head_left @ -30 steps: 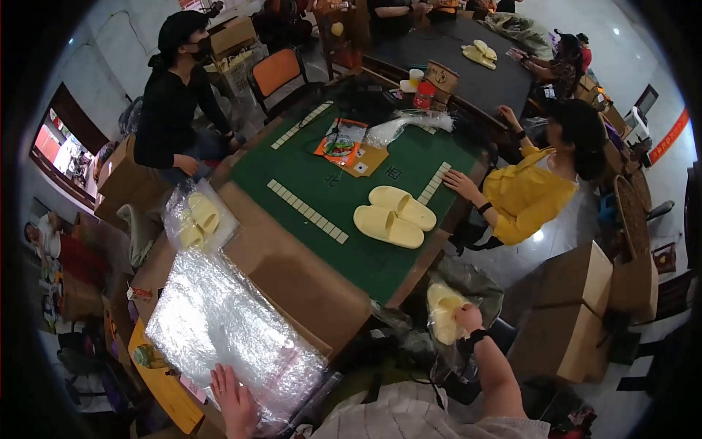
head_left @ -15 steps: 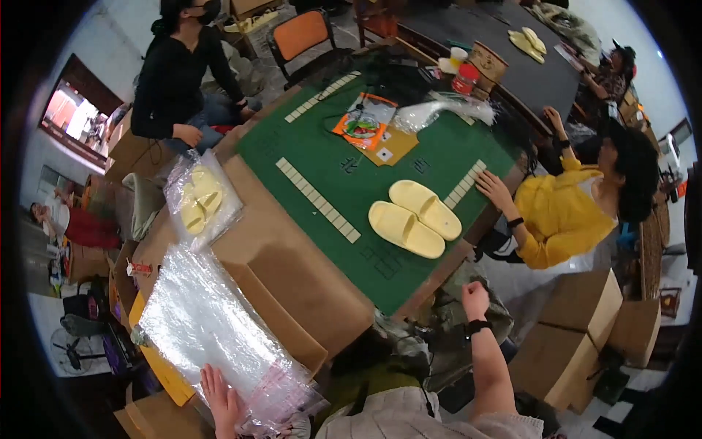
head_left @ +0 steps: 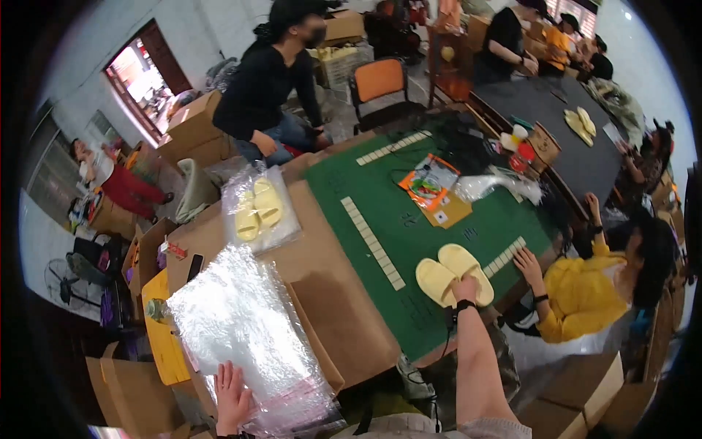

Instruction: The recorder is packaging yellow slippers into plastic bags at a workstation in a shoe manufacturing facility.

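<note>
**Right hand at the slippers, left hand on the bag stack**

While your right hand (head_left: 465, 290) reaches out over the green table (head_left: 380, 197), its fingers rest on the pair of yellow slippers (head_left: 453, 274); you cannot tell from here whether they have closed around one. Two slippers lie side by side there, touching each other, just short of the table's near edge. Your left hand (head_left: 232, 397) lies flat, fingers spread, on the near end of the stack of clear plastic bags (head_left: 241, 329), which sits on brown cardboard (head_left: 329, 293).

Beyond the left hand, one bagged pair of yellow slippers (head_left: 257, 208) lies on the cardboard. Three rows of pale tiles (head_left: 373, 241) line the green felt, one just right of the slippers. A person in yellow (head_left: 585, 293) sits close on your right, one hand on the table edge. Open felt stretches ahead of the slippers up to an orange packet (head_left: 430, 183).
</note>
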`<state>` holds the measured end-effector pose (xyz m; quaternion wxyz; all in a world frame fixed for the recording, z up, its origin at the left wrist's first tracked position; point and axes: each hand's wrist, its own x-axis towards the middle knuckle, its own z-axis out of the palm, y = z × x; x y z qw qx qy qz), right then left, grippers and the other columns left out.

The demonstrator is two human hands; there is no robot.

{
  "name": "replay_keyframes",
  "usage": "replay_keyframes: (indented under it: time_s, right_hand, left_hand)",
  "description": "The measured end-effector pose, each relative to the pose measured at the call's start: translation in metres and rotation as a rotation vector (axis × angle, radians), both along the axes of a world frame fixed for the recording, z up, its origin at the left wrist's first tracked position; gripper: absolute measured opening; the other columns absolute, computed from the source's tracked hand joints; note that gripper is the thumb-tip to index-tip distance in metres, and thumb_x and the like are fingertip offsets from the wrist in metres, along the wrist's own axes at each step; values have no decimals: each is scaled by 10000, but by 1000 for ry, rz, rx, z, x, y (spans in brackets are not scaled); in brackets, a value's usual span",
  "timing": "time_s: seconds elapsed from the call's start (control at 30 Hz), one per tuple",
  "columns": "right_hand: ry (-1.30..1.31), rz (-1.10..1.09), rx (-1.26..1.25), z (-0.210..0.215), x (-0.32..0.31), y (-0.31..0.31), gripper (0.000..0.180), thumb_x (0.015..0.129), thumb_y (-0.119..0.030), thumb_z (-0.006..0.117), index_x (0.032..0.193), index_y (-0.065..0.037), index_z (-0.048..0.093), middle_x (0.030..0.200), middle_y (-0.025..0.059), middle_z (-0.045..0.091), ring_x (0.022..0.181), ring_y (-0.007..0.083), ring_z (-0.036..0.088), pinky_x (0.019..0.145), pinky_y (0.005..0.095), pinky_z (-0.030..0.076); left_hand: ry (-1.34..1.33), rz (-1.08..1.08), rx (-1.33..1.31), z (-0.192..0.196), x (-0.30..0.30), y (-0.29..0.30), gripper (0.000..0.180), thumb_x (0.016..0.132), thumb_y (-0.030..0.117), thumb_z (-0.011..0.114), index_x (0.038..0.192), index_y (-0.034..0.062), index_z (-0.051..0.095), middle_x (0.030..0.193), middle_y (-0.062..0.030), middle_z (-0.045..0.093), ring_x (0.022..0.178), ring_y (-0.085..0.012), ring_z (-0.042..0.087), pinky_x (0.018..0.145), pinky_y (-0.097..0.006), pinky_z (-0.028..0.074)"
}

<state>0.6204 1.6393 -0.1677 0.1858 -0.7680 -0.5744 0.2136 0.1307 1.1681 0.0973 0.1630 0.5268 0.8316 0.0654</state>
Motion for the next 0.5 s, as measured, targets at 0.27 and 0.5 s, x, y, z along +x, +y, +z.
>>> replay_keyframes:
  time_s: [0.27, 0.5]
  right_hand:
    - [107, 12, 41, 13, -23, -38, 303, 818, -219, 713, 956, 50, 687, 904, 255, 696, 903, 438, 653, 782, 477, 525]
    - [679, 334, 304, 93, -65, -72, 242, 924, -69, 624, 1129, 59, 617, 1108, 149, 643, 984, 232, 628, 839, 338, 498]
  left_hand:
    - [-16, 116, 57, 4, 4, 0, 598, 934, 348, 590, 1485, 152, 465, 1623, -125, 295, 1509, -370, 207, 1215, -536, 128]
    - [38, 82, 87, 7, 3, -15, 596, 961, 395, 566, 1505, 193, 431, 1620, -110, 302, 1497, -368, 234, 1208, -553, 145]
